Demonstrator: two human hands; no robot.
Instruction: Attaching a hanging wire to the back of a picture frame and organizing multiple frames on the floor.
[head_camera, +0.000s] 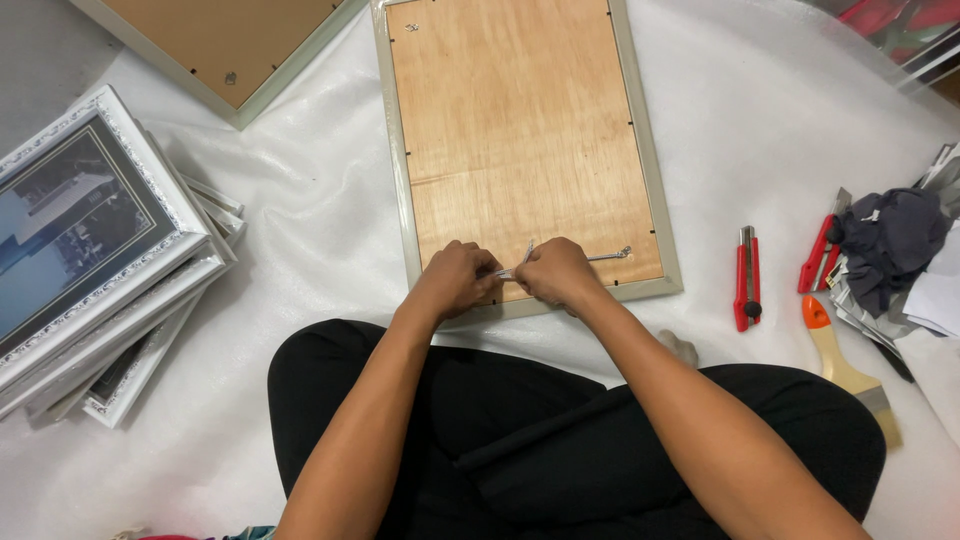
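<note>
Head view: hanging wire (608, 257), low on face-down frame's (655, 240) plywood back, pinched by closed left hand (458, 280) and right hand (556, 272). Best kept taut, twisted close to its eyelet. Nearby: red cutter (746, 280), brush (845, 368).

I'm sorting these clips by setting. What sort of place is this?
Probably a picture-framing workshop, worked on the floor: a pale frame lying face down with its plywood backing up, a stack of white ornate framed pictures, and a red utility knife on white foam sheeting.
</note>
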